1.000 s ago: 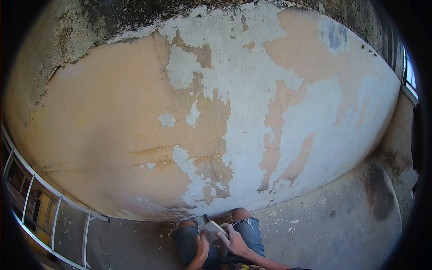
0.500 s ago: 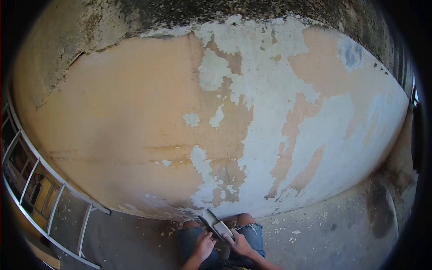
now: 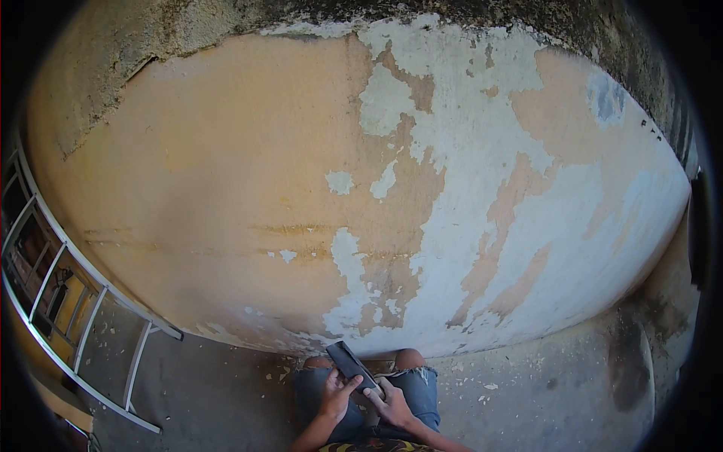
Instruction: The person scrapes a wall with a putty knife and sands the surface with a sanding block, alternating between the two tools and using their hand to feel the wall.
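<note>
A dark grey strip (image 3: pixel 349 361), which looks like sandpaper, lies slanted between my hands, above my lap. My left hand (image 3: pixel 336 397) grips its left edge with the thumb across it. At the lower end, my right hand (image 3: pixel 393 407) is closed on the strip and on a pale block (image 3: pixel 374 389), of which only a sliver shows. The strip covers most of the block. My knees, in torn denim shorts (image 3: pixel 418 392), are on either side, close to the foot of the wall.
A wall (image 3: pixel 226 166) with peeling orange and pale paint curves across the view, rough and dark along its top. On the left, a metal ladder (image 3: pixel 89 325) leans near it. Paint flakes are scattered over the concrete floor (image 3: pixel 520 399).
The strip has been turned over the pale block, which showed plainly before and is now mostly covered. My left hand has moved up along the strip's edge. The view has shifted slightly.
</note>
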Tool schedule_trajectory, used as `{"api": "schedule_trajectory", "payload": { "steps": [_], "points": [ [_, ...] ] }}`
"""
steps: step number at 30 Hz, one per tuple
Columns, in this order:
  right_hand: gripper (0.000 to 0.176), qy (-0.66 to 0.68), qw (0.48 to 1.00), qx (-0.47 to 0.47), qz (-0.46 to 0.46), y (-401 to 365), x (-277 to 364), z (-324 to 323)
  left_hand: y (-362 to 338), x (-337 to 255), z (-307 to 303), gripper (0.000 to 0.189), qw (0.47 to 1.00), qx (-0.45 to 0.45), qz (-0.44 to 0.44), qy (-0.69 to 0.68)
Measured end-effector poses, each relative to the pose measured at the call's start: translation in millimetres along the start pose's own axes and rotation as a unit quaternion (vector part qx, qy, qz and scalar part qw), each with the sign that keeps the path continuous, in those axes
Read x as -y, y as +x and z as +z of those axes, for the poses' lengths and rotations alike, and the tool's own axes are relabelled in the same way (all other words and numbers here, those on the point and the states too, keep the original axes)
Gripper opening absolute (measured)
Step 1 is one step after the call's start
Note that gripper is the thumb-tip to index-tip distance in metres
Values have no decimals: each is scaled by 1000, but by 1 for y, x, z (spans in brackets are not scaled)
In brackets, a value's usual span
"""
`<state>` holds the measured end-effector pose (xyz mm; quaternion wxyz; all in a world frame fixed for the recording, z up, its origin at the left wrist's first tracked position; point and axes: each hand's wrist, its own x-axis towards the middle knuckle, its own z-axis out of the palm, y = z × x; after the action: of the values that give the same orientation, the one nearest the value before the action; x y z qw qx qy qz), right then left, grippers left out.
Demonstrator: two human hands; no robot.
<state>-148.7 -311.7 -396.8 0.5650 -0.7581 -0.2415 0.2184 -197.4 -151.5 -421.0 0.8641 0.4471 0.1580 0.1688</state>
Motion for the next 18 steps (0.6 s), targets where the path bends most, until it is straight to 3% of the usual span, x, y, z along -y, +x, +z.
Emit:
{"api": "schedule_trajectory", "payload": {
  "steps": [3,5,8,11,13,14,17,18],
  "points": [
    [38,-32,999,-2,-8,3,-18,0,4,-10,12,38,998,47,24,35],
    [35,63,998,-17,-10,2,-1,-5,6,-25,28,38,996,77,33,42],
    [35,103,994,-26,-4,6,14,-13,15,-46,49,34,980,181,-39,78],
    [37,108,993,-23,-36,14,9,-22,23,-52,60,33,978,198,-38,61],
    [57,78,995,-26,-57,14,30,-30,32,-58,70,30,981,181,-28,63],
    [59,112,993,-20,-38,15,29,-29,29,-56,70,29,984,158,-52,66],
    [59,275,961,25,-19,11,57,-35,26,-80,90,27,980,175,-52,74],
    [50,273,961,17,-25,12,60,-34,29,-88,92,29,969,219,-35,107]
  ]
}}
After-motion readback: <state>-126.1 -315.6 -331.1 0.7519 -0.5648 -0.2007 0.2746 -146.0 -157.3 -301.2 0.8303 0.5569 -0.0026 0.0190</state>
